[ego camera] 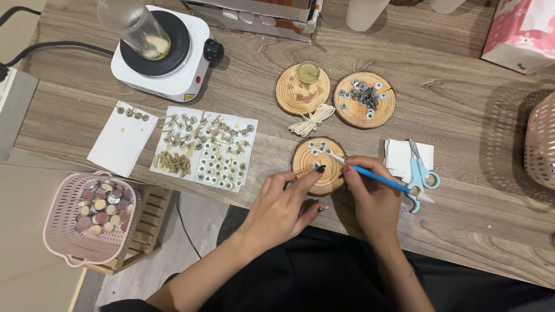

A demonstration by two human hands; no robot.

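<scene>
The person's left hand (pixel 283 205) rests on the near wood slice (pixel 317 165), its forefinger pressing a small metal wick tab (pixel 318 167) against the wood; the finger seems set there to keep the piece from sliding. This hand grasps nothing, its fingers loosely spread. The right hand (pixel 373 196) pinches a blue-handled tool (pixel 376 177) like a pen, fingers closed round the shaft, with the pale tip slanting up-left to touch down on the slice just beside the pinned tab. Other tabs (pixel 319 147) lie along the far edge of the same slice, just apart from the fingertip (ready to hand, it seems). Further back, a second wood slice (pixel 302 89) carries a small jar (pixel 308 72), and a third (pixel 364 99) bears a heap of tabs. Blue scissors (pixel 421 173) lie on a white cloth (pixel 399 156) just right of the right hand. White paper sheets (pixel 205 147) with more wick pieces lie to the left, near a white hot plate (pixel 165 55).
</scene>
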